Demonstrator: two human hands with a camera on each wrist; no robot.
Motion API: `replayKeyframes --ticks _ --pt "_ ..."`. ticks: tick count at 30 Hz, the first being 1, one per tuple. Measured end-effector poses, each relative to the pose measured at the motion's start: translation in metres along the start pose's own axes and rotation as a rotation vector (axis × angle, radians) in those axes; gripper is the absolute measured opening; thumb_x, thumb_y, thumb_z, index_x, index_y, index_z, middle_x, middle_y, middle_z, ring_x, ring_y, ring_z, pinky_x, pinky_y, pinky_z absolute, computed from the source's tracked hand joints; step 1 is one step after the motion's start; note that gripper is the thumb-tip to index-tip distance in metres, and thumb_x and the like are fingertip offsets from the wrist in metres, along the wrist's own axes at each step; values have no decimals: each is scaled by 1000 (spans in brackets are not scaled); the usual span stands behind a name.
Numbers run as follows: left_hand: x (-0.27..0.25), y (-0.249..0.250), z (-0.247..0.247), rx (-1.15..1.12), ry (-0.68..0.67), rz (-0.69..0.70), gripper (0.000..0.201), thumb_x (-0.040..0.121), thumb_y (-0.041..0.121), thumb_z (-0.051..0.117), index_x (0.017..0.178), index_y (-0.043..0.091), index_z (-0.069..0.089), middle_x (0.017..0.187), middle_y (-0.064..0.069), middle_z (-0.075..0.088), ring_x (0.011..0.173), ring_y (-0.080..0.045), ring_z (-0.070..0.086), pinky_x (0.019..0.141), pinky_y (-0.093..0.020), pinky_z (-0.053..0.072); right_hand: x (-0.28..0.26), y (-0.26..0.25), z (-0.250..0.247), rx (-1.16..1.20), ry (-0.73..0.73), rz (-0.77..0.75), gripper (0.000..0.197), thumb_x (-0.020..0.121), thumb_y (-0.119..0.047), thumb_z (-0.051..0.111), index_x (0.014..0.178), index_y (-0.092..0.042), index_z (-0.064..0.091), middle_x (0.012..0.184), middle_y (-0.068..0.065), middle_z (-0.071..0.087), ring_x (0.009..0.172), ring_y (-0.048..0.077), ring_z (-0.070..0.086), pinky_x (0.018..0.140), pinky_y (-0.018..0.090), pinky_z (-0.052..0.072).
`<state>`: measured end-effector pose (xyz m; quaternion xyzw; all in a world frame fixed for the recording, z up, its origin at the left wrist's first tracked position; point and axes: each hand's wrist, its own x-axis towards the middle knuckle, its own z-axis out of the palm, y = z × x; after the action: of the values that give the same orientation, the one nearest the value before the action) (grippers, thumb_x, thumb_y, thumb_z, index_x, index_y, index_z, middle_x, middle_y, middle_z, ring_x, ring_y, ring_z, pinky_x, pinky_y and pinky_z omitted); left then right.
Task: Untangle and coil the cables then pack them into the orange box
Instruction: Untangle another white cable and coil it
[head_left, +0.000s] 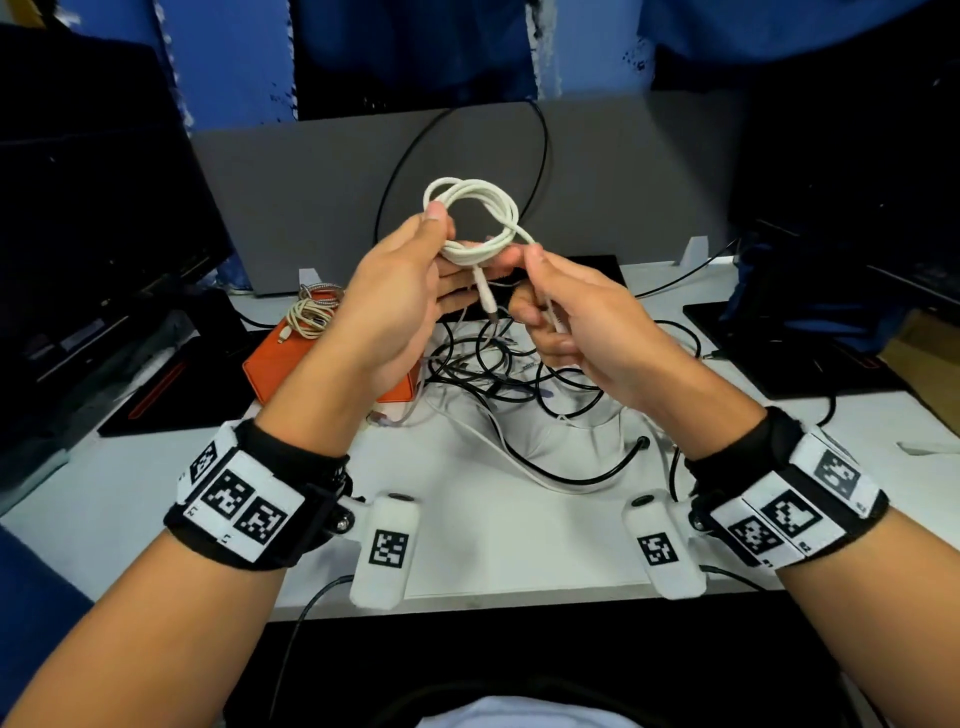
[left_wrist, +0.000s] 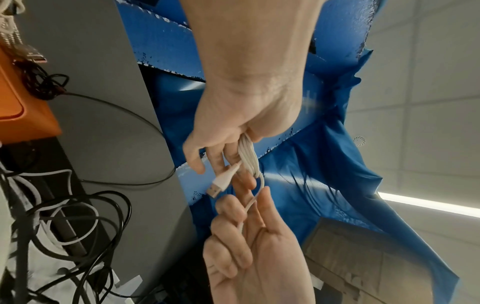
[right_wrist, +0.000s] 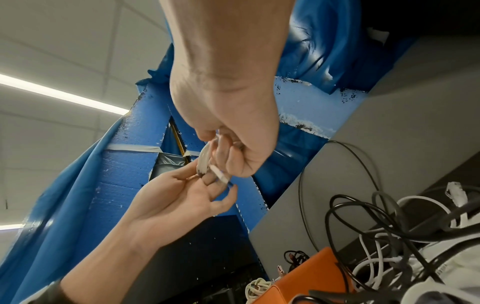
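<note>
A white cable (head_left: 470, 221) is wound into a small coil and held up above the desk. My left hand (head_left: 451, 244) grips the coil, thumb on top; its USB plug (left_wrist: 217, 186) hangs below my fingers. My right hand (head_left: 535, 283) pinches the cable's loose tail just right of the coil. In the left wrist view the left hand (left_wrist: 233, 156) clasps the coil (left_wrist: 248, 156) while the right hand (left_wrist: 249, 203) holds the tail. The orange box (head_left: 280, 366) sits at the left of the desk with a braided coil (head_left: 311, 312) on it. A tangle of black and white cables (head_left: 519, 374) lies under my hands.
A grey panel (head_left: 311, 182) stands behind the desk with a black cable loop (head_left: 540, 140) against it. Dark monitors (head_left: 78, 208) flank both sides. The white desk (head_left: 519, 530) extends toward me. In the right wrist view the orange box (right_wrist: 319, 273) lies beside the tangle (right_wrist: 389, 226).
</note>
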<state>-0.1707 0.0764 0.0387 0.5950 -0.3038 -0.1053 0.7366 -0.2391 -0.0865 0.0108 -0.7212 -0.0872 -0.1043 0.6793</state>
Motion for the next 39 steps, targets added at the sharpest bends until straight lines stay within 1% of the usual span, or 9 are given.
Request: replayKeyframes --ticks 6,8,11,14,20,24,27,31,39 --pt "0 -4 3 48 -29 -22 26 111 36 35 97 19 50 118 -15 74 122 -23 66 117 -52 35 3 5 4 -175 189 -66 42 112 -43 31 119 -33 71 114 -12 75 103 10 69 91 28 49" --pt "0 -6 4 105 -9 2 28 111 37 37 98 18 54 118 -13 74 121 -23 66 114 -51 40 3 3 5 -37 130 -60 43 113 -38 30 120 -23 70 111 1 78 109 19 72 101 34 53" --pt "-1 -10 5 189 31 37 32 109 40 42 101 21 66 116 -5 76 120 -19 66 113 -47 42 0 -1 11 303 54 29 44 114 -34 30 124 -9 65 74 5 65 67 23 66 76 34 60" --pt "0 -12 7 274 126 20 35 108 42 44 114 17 68 116 0 75 116 -14 66 111 -40 45 0 -1 15 332 86 70 44 113 -36 35 130 -4 60 65 -5 34 58 13 24 52 25 36" --pt "-4 -16 23 17 230 87 51 93 38 70 124 1 52 114 -17 72 103 -25 74 101 -55 53 -7 5 34 218 -21 60 34 113 -38 33 96 -18 55 63 -8 32 51 8 22 48 22 26" --pt "-7 -16 23 -22 254 221 47 96 13 70 133 16 41 115 -22 70 88 -36 76 81 -52 61 -12 7 40 213 -108 74 34 113 -38 31 97 -15 51 63 -8 31 52 7 22 48 22 26" --pt "-8 -9 18 62 263 272 18 97 20 69 108 10 59 92 -13 71 72 -32 72 68 -48 55 -14 6 39 166 -182 87 37 113 -38 31 100 -13 54 64 -7 29 52 8 20 48 22 24" --pt "-5 -8 15 12 312 219 25 99 29 67 82 14 57 75 -7 64 60 -27 65 56 -42 47 -15 3 36 123 -263 83 39 113 -36 32 99 -12 59 64 -7 28 52 9 18 46 21 22" --pt "5 -7 1 33 172 33 39 104 47 50 107 11 64 103 -14 75 87 -32 75 74 -44 56 -6 8 22 -42 -95 39 38 113 -35 35 111 -11 64 63 -10 32 52 8 22 52 28 19"
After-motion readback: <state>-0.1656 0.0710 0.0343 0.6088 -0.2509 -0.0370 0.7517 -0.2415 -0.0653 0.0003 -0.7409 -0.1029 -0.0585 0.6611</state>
